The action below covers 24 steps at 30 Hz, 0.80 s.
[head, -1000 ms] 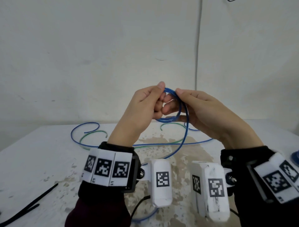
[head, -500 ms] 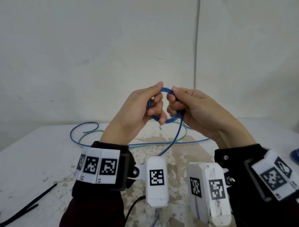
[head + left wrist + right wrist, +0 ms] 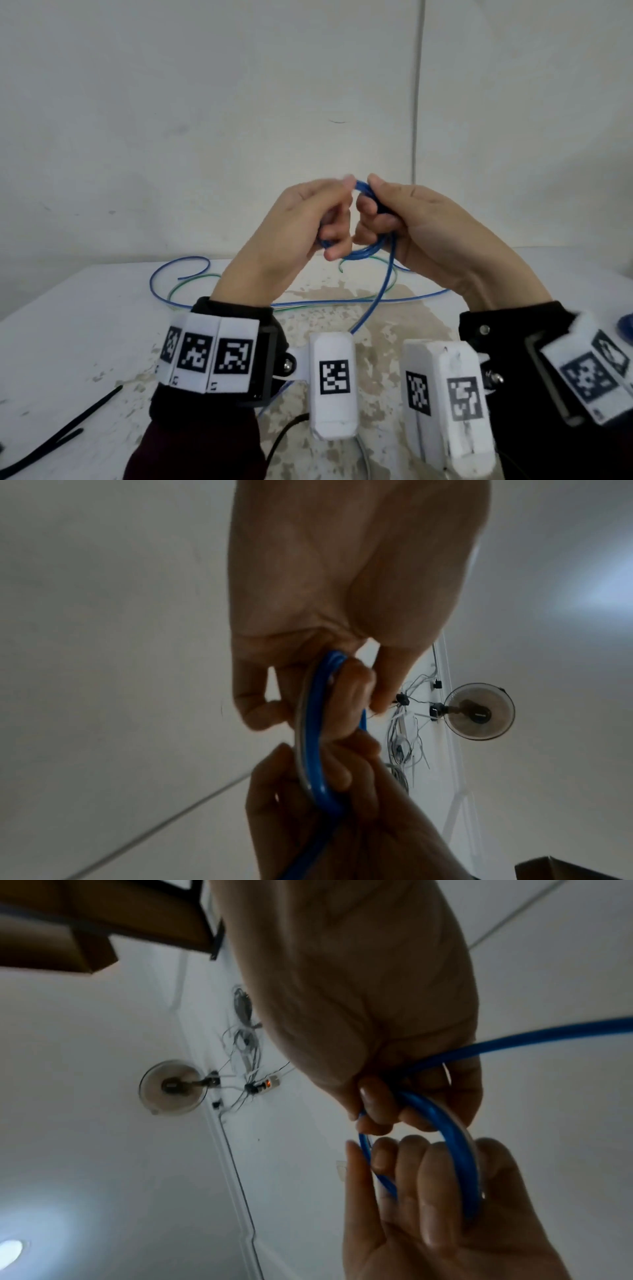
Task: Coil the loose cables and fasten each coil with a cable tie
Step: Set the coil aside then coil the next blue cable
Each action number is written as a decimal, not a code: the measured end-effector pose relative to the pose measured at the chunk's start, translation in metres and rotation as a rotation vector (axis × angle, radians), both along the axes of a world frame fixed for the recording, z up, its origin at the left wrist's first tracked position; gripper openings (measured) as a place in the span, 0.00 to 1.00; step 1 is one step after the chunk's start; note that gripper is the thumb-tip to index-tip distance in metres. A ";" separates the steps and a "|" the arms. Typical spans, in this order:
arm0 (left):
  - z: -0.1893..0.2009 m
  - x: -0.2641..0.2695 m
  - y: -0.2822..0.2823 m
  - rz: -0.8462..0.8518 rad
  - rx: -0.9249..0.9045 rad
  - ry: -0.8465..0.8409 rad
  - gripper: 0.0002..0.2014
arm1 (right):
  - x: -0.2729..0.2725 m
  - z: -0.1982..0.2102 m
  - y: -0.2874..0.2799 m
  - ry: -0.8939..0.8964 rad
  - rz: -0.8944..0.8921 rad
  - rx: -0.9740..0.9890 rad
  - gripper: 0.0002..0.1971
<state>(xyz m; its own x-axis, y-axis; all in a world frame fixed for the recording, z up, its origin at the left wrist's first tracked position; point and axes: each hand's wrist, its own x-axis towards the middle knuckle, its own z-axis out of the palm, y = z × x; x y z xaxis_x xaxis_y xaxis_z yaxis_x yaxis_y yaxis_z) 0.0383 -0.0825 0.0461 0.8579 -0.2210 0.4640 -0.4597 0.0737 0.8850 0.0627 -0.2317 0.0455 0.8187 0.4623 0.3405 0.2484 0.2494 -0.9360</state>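
Blue cable (image 3: 368, 251) coil gripped by both hands, unlabelled

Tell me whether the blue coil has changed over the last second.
Yes. The blue coil, held by both hands, has been wound tighter into a smaller loop. It remains above the table's far edge, as before.

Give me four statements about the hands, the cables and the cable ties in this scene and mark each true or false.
1. Both hands, left hand and right hand, grip the blue coil. True.
2. The blue coil rests flat on the table. False: it is held above it.
3. A green cable lies on the table. True.
4. A black cable tie is fastened around the coil. False: it lies on the table at the left.
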 end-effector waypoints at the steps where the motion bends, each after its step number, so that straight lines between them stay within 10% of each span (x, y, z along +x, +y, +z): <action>1: -0.001 0.000 0.001 0.002 0.042 0.000 0.17 | 0.000 -0.001 0.001 -0.014 -0.013 -0.030 0.20; 24: 0.000 -0.001 0.004 -0.005 0.101 0.016 0.21 | -0.006 0.002 -0.003 -0.075 -0.052 -0.145 0.23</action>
